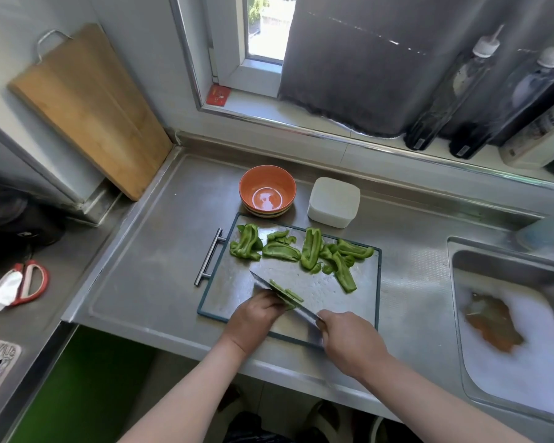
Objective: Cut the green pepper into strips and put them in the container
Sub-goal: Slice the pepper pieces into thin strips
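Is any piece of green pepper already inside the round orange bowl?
No, the round orange bowl holds nothing, and the green pepper pieces lie on the steel cutting board.

Two hands (256, 318) (349, 337), one knife (263, 283), two cutting boards (87, 107) (320, 290), one bowl (286, 184), one container (333, 199), two dark bottles (445, 100) (506, 100)

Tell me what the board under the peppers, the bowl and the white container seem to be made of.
Board: likely stainless steel, brushed; grey sheen, dull reflections. Bowl: probably glazed ceramic; glossy orange inside with bright highlights. Container: seemingly plastic, matte, milky white, rounded corners, no glare.
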Motion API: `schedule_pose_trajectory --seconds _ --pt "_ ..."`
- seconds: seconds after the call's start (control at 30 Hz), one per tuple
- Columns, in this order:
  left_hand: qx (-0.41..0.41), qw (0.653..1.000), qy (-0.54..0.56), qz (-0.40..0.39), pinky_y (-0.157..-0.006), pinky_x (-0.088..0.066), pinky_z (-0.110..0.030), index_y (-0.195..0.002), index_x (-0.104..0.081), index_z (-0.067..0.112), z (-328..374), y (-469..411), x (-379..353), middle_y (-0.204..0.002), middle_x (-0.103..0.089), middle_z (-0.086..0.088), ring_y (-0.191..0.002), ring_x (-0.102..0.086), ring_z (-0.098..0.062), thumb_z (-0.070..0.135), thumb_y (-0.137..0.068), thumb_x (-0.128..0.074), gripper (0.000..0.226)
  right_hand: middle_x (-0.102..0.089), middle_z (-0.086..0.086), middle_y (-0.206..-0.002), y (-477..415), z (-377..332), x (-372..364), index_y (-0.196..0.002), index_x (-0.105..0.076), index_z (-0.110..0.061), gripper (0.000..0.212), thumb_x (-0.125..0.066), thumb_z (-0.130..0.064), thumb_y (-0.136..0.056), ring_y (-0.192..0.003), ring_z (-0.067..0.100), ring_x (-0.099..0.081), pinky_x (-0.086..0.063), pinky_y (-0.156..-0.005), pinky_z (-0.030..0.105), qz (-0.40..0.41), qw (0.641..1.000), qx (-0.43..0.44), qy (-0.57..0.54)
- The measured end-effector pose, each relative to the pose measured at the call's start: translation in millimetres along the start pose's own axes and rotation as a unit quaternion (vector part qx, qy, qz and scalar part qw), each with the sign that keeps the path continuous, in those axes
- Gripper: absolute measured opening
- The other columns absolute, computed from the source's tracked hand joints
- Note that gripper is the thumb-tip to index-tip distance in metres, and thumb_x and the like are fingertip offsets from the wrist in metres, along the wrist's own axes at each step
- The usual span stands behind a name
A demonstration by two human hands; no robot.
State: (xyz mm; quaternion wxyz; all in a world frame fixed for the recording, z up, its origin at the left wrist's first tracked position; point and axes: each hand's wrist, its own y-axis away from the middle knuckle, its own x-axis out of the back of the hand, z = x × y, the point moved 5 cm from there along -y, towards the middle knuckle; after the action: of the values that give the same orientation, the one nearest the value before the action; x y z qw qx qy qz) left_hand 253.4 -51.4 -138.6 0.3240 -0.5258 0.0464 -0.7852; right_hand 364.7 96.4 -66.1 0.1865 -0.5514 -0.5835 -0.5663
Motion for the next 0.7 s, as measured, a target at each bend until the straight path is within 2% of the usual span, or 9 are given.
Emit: schedule_pose_trajectory --seconds 0.1,0.23,0.4,0.53,0.6,0.7 --pt "0.006 1.0 0.011 -0.007 -0.078 -0.058 -0.031 -0.096 -0.075 0.012 -1 0 -1 -0.098 -0.071 -0.003 -0.099 -0.063 -0.019 0.008 -0.083 -0.078 0.014 -0.058 0.002 -0.076 -7 -4 -1 -0.089 -0.055 -0.019 0.022 -0.038 -0.026 -0.101 -0.068 0.026 -0.053 -0.032 -0.052 0.034 -0.013 1.0 -0.002 -0.016" --pt "0.0 1.0 0.014 -0.006 -0.078 -0.056 -0.031 -0.092 -0.075 0.01 1 0 1 -0.096 -0.07 -0.003 -0.099 -0.063 -0.019 0.006 -0.086 -0.072 0.007 -0.057 0.003 -0.081 -24 -12 0 -0.086 -0.052 -0.021 0.019 -0.038 -0.023 -0.1 -0.073 0.028 -0.053 -0.037 -0.06 0.035 -0.035 0.999 -0.013 -0.04" --pt "-0.032 0.999 -0.03 -0.002 -0.084 -0.053 -0.034 -0.094 -0.074 0.009 5 1 1 -0.098 -0.07 -0.005 -0.098 -0.062 -0.024 0.004 -0.087 -0.069 0.01 -0.059 0.006 -0.086 -40 -24 -3 -0.09 -0.054 -0.022 0.02 -0.038 -0.025 -0.1 -0.077 0.03 -0.055 -0.039 -0.062 0.035 -0.029 0.999 -0.02 -0.035" --pt "-0.058 0.992 -0.108 -0.005 -0.074 -0.048 -0.032 -0.088 -0.072 0.008 13 -2 4 -0.092 -0.066 -0.006 -0.09 -0.056 -0.024 0.003 -0.086 -0.062 0.012 -0.064 0.008 -0.092 -51 -31 -6 -0.097 -0.058 -0.02 0.02 -0.039 -0.025 -0.101 -0.081 0.029 -0.059 -0.043 -0.064 0.035 -0.027 0.999 -0.023 -0.032" --pt "-0.047 0.99 -0.129 -0.012 -0.069 -0.044 -0.031 -0.084 -0.071 0.008 17 -3 5 -0.087 -0.064 -0.005 -0.084 -0.053 -0.023 0.003 -0.084 -0.062 0.011 -0.062 0.007 -0.09 -52 -31 -5 -0.096 -0.058 -0.018 0.02 -0.04 -0.025 -0.101 -0.079 0.029 -0.057 -0.044 -0.065 0.035 -0.025 0.999 -0.022 -0.03" --pt "-0.012 0.992 -0.126 -0.011 -0.065 -0.047 -0.03 -0.081 -0.071 0.01 18 -3 5 -0.082 -0.063 -0.004 -0.081 -0.054 -0.022 0.003 -0.081 -0.063 0.011 -0.062 0.006 -0.09 -52 -30 -3 -0.096 -0.059 -0.018 0.022 -0.04 -0.027 -0.101 -0.079 0.028 -0.057 -0.043 -0.064 0.035 -0.022 0.999 -0.022 -0.034"
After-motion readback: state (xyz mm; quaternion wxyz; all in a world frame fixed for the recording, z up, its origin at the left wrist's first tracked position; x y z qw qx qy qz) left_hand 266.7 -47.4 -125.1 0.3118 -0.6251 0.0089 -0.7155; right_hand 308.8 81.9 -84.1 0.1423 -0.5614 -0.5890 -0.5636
